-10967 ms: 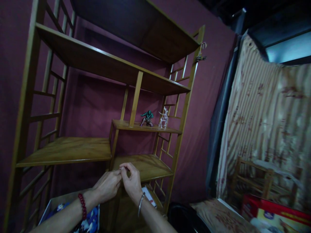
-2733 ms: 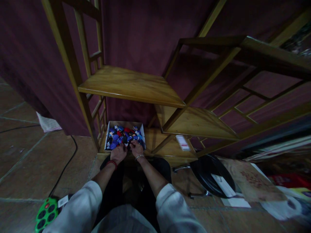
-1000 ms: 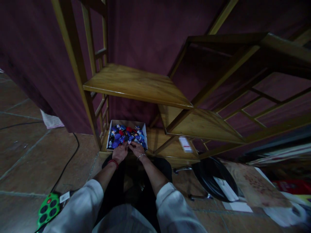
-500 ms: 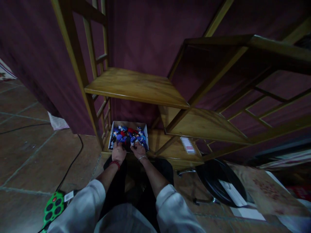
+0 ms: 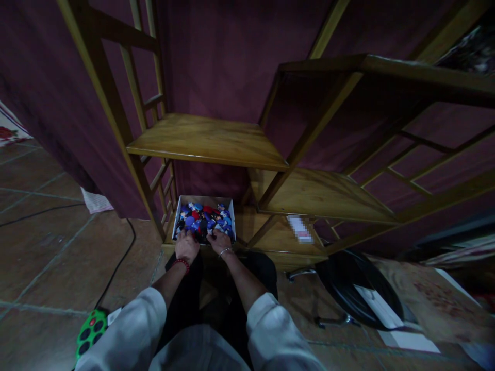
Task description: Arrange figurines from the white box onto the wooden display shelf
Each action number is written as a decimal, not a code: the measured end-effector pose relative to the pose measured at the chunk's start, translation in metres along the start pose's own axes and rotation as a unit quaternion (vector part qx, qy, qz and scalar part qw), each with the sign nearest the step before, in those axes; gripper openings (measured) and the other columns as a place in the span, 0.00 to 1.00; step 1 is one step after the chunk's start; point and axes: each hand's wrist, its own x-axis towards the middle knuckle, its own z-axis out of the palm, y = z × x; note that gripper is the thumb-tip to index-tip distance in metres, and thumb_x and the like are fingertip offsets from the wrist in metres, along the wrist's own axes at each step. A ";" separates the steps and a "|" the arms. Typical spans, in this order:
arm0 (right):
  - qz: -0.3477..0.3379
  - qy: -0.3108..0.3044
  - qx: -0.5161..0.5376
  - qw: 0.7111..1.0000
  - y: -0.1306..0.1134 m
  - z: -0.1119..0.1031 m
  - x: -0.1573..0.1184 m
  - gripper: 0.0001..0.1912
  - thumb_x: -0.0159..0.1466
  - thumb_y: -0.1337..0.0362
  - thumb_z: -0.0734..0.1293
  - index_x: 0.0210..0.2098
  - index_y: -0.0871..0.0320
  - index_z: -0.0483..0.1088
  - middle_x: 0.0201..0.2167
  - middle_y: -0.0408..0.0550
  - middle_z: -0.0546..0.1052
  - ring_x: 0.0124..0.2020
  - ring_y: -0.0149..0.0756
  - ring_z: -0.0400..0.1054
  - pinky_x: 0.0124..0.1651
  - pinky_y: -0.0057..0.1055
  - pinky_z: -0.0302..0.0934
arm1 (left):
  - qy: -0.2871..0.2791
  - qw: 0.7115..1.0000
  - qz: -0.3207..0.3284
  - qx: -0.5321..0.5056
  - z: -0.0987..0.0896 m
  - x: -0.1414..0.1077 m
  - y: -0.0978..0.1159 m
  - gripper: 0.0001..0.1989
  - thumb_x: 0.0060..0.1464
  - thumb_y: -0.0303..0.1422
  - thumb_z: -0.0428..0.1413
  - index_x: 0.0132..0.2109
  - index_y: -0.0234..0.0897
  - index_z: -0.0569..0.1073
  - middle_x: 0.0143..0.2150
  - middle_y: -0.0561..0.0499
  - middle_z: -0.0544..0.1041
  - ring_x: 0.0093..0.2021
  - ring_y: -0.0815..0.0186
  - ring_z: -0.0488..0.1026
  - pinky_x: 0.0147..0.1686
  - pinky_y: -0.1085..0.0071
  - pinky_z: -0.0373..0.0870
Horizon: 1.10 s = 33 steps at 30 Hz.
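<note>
A shallow open box (image 5: 232, 210) with pale walls sits on the lowest shelf, in the left compartment. It is filled with several small figures (image 5: 195, 215) in blue, red, black and purple. My left hand (image 5: 187, 247), with a red bead bracelet, is at the box's near left side, fingers curled down over the near edge. Close to the near right corner is my right hand (image 5: 219, 242), wearing a silvery bracelet. Its fingers bend inward among the nearest figures. Both sets of fingertips are partly hidden, and what they hold cannot be made out.
A wooden shelf unit (image 5: 209, 138) with slanting posts stands before a dark red curtain (image 5: 216, 62). A blurred pale item (image 5: 299, 229) lies on the bottom shelf. A black chair (image 5: 359, 288) is at right. On the floor at left are a green power strip (image 5: 91, 332) and a black cable (image 5: 116, 268).
The view has shifted slightly. My hands sit a little nearer the box's front edge, and more of the figures show. The box stays on the shelf.
</note>
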 end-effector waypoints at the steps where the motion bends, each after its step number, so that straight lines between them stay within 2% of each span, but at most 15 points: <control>1: -0.001 0.004 0.002 1.000 0.000 0.000 -0.001 0.14 0.59 0.56 0.58 0.37 0.56 0.68 0.37 0.46 0.74 0.39 0.33 0.67 0.39 0.26 0.55 | 0.001 1.000 0.003 -0.003 0.001 0.000 -0.001 0.18 0.47 0.29 0.47 0.47 0.34 0.66 0.53 0.41 0.65 0.52 0.59 0.62 0.51 0.65 0.56; 5: 0.003 0.005 0.002 1.000 -0.002 -0.004 -0.004 0.14 0.60 0.56 0.57 0.38 0.56 0.67 0.35 0.47 0.75 0.38 0.33 0.67 0.38 0.25 0.55 | 0.002 1.000 0.005 -0.010 0.002 0.000 -0.002 0.17 0.47 0.28 0.47 0.46 0.35 0.67 0.51 0.42 0.65 0.49 0.59 0.64 0.49 0.66 0.59; 11: 0.012 0.002 0.003 1.000 -0.003 -0.007 -0.003 0.14 0.60 0.56 0.56 0.38 0.57 0.66 0.36 0.48 0.75 0.39 0.34 0.68 0.38 0.26 0.55 | -0.005 0.999 -0.026 -0.041 0.002 0.009 -0.002 0.15 0.48 0.29 0.47 0.44 0.31 0.66 0.47 0.40 0.66 0.48 0.59 0.64 0.47 0.66 0.60; 16: 0.015 0.013 0.001 1.000 -0.003 -0.005 -0.001 0.15 0.61 0.56 0.55 0.39 0.58 0.66 0.35 0.49 0.75 0.38 0.34 0.68 0.38 0.26 0.56 | 0.000 0.999 -0.037 -0.023 0.003 0.018 -0.001 0.15 0.47 0.28 0.47 0.44 0.31 0.65 0.46 0.39 0.66 0.49 0.59 0.63 0.47 0.67 0.58; 24: 0.019 0.024 0.008 0.999 -0.002 0.000 0.001 0.14 0.60 0.58 0.56 0.40 0.57 0.65 0.36 0.49 0.75 0.38 0.35 0.68 0.38 0.27 0.56 | -0.001 1.000 0.002 0.005 -0.001 0.028 0.007 0.22 0.47 0.28 0.46 0.51 0.30 0.62 0.49 0.39 0.66 0.51 0.57 0.61 0.50 0.64 0.53; 28: 0.013 0.026 0.018 0.999 -0.002 0.001 0.002 0.13 0.60 0.58 0.57 0.40 0.56 0.65 0.38 0.48 0.74 0.39 0.35 0.68 0.38 0.27 0.56 | -0.007 1.000 -0.004 0.001 0.000 0.035 0.007 0.23 0.47 0.29 0.46 0.53 0.33 0.61 0.52 0.39 0.65 0.51 0.56 0.61 0.49 0.62 0.55; 33: 0.013 0.028 0.015 0.999 -0.001 0.003 0.002 0.14 0.60 0.57 0.56 0.40 0.55 0.65 0.37 0.47 0.75 0.38 0.34 0.68 0.37 0.27 0.56 | 0.000 1.000 -0.006 0.019 0.000 0.042 0.006 0.26 0.45 0.30 0.47 0.54 0.32 0.60 0.50 0.38 0.66 0.50 0.53 0.61 0.46 0.61 0.58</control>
